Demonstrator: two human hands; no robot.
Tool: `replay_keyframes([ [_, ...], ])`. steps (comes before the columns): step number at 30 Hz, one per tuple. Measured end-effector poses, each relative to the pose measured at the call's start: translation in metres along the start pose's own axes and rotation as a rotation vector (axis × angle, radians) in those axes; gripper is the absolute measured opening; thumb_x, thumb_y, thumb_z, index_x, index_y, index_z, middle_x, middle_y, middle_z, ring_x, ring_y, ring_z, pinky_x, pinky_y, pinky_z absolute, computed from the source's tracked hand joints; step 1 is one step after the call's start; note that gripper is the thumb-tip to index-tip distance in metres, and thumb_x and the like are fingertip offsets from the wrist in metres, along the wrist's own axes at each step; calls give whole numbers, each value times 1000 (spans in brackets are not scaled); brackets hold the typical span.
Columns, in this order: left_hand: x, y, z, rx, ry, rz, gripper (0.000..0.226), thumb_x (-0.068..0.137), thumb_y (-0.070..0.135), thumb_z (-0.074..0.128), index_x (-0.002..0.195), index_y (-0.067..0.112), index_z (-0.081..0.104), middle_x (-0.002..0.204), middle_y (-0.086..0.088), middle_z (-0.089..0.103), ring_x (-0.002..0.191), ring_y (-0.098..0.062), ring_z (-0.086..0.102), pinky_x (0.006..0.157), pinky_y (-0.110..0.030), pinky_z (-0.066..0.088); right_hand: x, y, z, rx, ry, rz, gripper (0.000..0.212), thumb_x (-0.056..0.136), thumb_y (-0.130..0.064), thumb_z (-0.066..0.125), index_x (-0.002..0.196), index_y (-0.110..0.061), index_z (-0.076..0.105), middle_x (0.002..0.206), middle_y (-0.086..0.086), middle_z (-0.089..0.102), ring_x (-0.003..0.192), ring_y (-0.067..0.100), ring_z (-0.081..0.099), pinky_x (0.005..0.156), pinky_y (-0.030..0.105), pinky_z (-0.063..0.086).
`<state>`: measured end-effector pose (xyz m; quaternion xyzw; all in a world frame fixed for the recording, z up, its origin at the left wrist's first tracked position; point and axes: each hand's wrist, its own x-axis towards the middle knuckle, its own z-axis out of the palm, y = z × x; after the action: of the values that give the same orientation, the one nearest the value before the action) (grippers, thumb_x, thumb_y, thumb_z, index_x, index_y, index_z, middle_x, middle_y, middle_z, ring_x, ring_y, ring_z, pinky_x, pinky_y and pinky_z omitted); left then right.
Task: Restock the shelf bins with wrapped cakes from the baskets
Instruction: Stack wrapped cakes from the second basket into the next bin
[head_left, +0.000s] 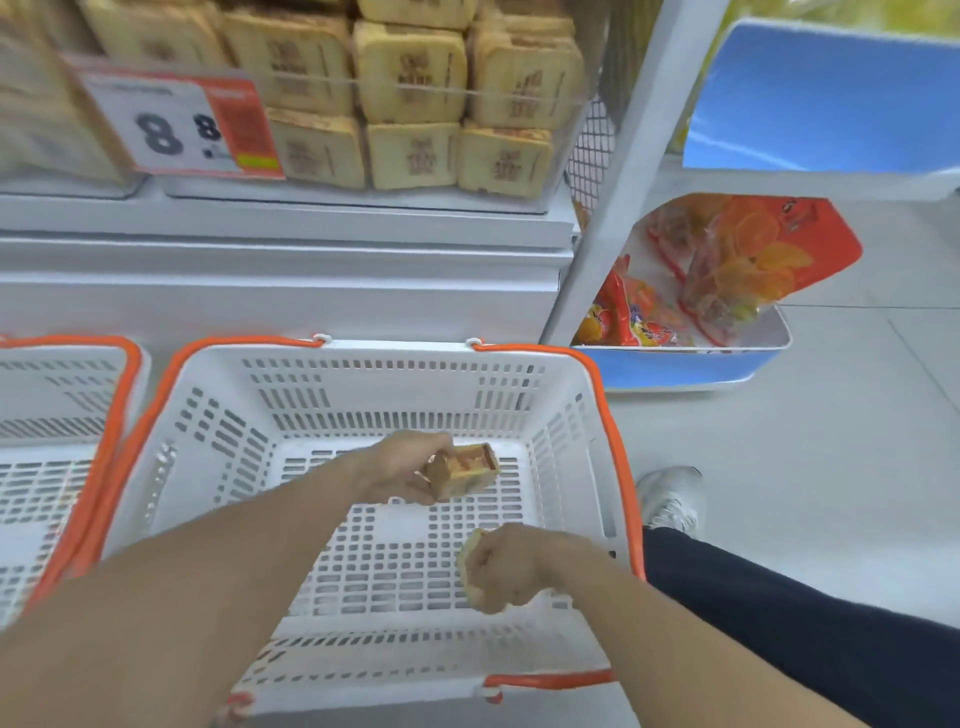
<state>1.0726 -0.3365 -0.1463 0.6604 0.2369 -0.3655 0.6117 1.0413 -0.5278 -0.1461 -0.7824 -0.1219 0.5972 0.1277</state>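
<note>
Both arms reach forward and down, left hand (402, 467) and right hand (501, 569) curled tight.

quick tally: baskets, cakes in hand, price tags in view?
Baskets: 2, middle basket and left basket
Cakes in hand: 2, one in the left hand, one in the right hand
Price tags: 1
Total: 5

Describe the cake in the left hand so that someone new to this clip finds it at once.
Start at the white basket with orange handles in the middle of the view. Above its floor, the left hand grips a wrapped cake, tan with an orange-red printed face. The right hand holds another cake, mostly hidden.
</note>
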Motion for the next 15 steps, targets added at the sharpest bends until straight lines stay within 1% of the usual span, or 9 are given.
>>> replay_keyframes([
  [2, -30, 21, -24, -60, -122, 5, 20, 99, 26, 49, 98, 9, 59, 89, -16, 64, 76, -31, 69, 68, -35, 56, -28, -15, -27, 129, -77, -19, 23, 102, -19, 51, 79, -17, 51, 75, 8, 64, 62, 18, 63, 63, 27, 48],
  [3, -47, 34, -34, -72, -175, 23, 19, 99, 27, 46, 97, 10, 55, 92, -18, 64, 75, -31, 68, 62, -30, 51, -46, -26, -41, 154, -154, -53, 29, 105, -17, 45, 76, -16, 46, 66, 8, 52, 52, 18, 50, 56, 26, 41],
  [4, -65, 49, -45, -54, -218, 46, 20, 99, 28, 42, 99, 11, 52, 93, -18, 65, 74, -30, 66, 59, -28, 45, -65, -38, -57, 132, -241, -102, 29, 104, -14, 41, 75, -14, 43, 65, 8, 39, 51, 17, 36, 52, 25, 34],
  [5, -85, 64, -54, -12, -249, 74, 25, 99, 29, 37, 102, 10, 52, 93, -18, 65, 71, -28, 63, 58, -28, 40, -83, -52, -73, 77, -268, -141, 22, 102, -10, 41, 80, -10, 45, 68, 7, 36, 54, 17, 33, 51, 23, 33],
  [7, -126, 93, -70, 110, -215, 136, 36, 101, 30, 28, 101, 8, 57, 87, -16, 65, 63, -24, 58, 56, -28, 32, -119, -79, -104, -9, -122, -111, 6, 101, -3, 51, 97, -6, 55, 78, 11, 52, 59, 19, 55, 60, 24, 48],
  [9, -168, 117, -77, 192, -112, 185, 41, 103, 30, 25, 92, 9, 58, 76, -14, 62, 55, -22, 51, 50, -28, 25, -153, -104, -128, -85, 54, -128, 11, 98, 1, 58, 99, -9, 62, 87, 9, 65, 66, 15, 69, 71, 27, 56],
  [11, -203, 131, -80, 214, 0, 241, 44, 104, 31, 26, 84, 9, 57, 64, -11, 60, 47, -20, 44, 47, -29, 18, -184, -126, -142, -125, 148, -178, 20, 98, 1, 59, 99, -18, 66, 88, 9, 69, 68, 18, 71, 67, 27, 59],
  [13, -229, 132, -85, 203, 100, 300, 57, 106, 37, 28, 70, 9, 62, 58, -12, 60, 41, -18, 40, 46, -27, 15, -206, -141, -145, -87, 192, -263, 26, 99, -2, 58, 106, -26, 66, 93, 11, 73, 75, 22, 70, 63, 26, 56],
  [15, -249, 125, -88, 183, 167, 331, 71, 106, 51, 30, 60, 11, 67, 58, -15, 62, 39, -19, 42, 43, -24, 18, -218, -145, -141, 18, 204, -380, 36, 100, -7, 58, 120, -36, 62, 103, 17, 75, 81, 23, 70, 69, 30, 54],
])
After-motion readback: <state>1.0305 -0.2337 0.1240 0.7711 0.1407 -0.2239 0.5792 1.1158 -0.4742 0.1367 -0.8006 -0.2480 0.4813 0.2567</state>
